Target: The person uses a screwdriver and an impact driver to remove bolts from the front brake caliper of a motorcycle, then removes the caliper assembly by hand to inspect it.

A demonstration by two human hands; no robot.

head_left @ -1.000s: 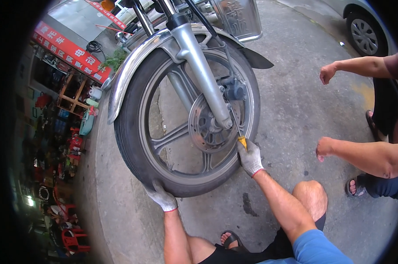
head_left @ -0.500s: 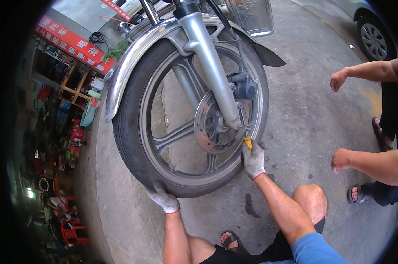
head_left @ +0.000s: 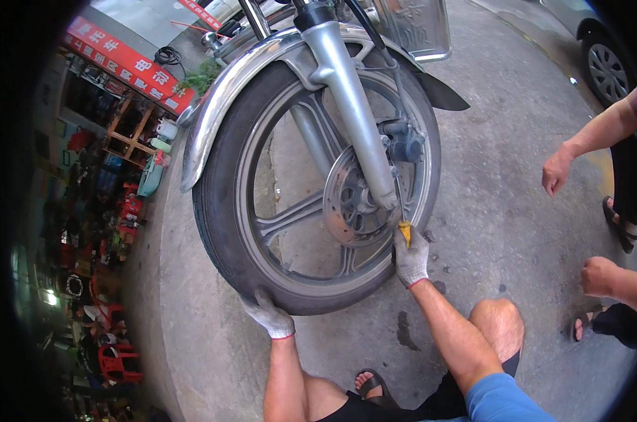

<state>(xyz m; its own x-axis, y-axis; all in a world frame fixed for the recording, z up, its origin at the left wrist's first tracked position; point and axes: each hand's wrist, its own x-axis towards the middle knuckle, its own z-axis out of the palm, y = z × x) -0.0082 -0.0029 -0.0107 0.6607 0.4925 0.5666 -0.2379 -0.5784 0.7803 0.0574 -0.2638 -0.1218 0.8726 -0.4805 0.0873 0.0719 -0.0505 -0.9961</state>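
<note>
In the middle stands a motorcycle's front wheel with a black tyre (head_left: 223, 232), cast spokes and a brake disc (head_left: 338, 204). My left hand (head_left: 270, 316), in a whitish knit glove, grips the tyre's lower left, thumb on its side and other fingers partly hidden beneath. My right hand (head_left: 411, 261), gloved the same way, is closed round the yellow handle of a screwdriver (head_left: 404, 232). The tool's thin shaft points up beside the lower end of the silver fork leg (head_left: 354, 126), near the axle. Its tip is hard to make out. Above it sits the brake caliper (head_left: 405, 144).
A chrome mudguard (head_left: 213, 133) arches over the wheel. On the right, another person's two bare hands (head_left: 558, 171) hang over the concrete floor (head_left: 487, 204). A car wheel (head_left: 607, 67) shows at the upper right. Shelves, a red sign (head_left: 128, 63) and a red chair (head_left: 118, 362) line the left.
The motorcycle sits slightly farther right in the picture. Both my hands keep their holds. The other person's upper hand has dropped lower, and their lower hand has shifted right, away from the wheel.
</note>
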